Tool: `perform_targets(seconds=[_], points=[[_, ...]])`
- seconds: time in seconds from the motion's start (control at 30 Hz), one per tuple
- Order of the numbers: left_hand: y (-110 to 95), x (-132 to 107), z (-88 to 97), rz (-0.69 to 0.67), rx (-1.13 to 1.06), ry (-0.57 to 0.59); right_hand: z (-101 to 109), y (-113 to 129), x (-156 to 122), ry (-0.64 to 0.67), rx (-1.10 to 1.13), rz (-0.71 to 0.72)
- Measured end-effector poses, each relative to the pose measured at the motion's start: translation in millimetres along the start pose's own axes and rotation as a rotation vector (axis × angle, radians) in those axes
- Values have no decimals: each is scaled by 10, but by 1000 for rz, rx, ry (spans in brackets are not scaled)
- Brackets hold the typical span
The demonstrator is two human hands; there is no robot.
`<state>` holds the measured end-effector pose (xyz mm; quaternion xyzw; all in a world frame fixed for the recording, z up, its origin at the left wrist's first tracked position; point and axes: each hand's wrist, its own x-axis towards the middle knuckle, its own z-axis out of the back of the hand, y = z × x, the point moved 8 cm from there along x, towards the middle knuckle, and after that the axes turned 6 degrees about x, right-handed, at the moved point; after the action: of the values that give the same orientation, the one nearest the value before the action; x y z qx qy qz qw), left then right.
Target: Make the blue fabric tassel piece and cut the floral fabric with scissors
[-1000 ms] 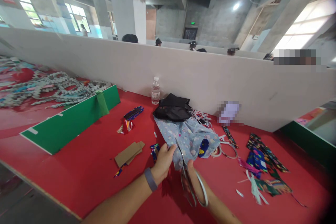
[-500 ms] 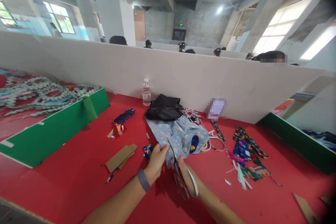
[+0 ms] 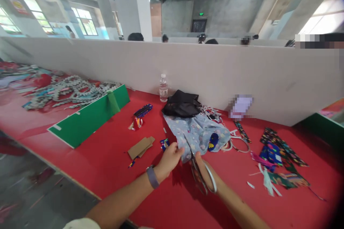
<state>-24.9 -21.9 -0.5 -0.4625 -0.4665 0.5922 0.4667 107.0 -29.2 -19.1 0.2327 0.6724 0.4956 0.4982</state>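
Light blue patterned fabric (image 3: pixel 193 128) lies spread on the red table, partly under a black cloth or bag (image 3: pixel 180 104). My left hand (image 3: pixel 170 158) is closed, pinching the fabric's near edge between thumb and fingers. In my right hand (image 3: pixel 204 172) is a pair of scissors (image 3: pixel 195 164), its loops around my fingers. The blades point away from me over the fabric, close to my left fingertips. Whether they are biting into the cloth I cannot make out. A dark blue patch with yellow marks (image 3: pixel 213 142) rests on the fabric's right side.
Brown cardboard pieces (image 3: pixel 141 146) and folded patterned strips (image 3: pixel 143 110) lie to the left. A water bottle (image 3: pixel 163 89) stands by the white partition (image 3: pixel 129 55). Colourful fabric scraps (image 3: pixel 282 159) are at right. A green divider (image 3: pixel 91 116) borders a heap of grey trim (image 3: pixel 80 91).
The camera has turned left, so everything sits farther right in view and more table and floor show at left. Both hands keep hold of the fabric and scissors.
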Motion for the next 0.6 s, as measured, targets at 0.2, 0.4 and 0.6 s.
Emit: perform_targets(seconds=[0.2,0.4,0.6], points=[[-336,-304,479,-369,909,-94,-7,16,-7,35,15,6],[-278,-107,549,-357,1148,167,-44,68,-43,66,27,30],[-388,-105,517,-368,1200,208,-46,90,-64,49,20,6]])
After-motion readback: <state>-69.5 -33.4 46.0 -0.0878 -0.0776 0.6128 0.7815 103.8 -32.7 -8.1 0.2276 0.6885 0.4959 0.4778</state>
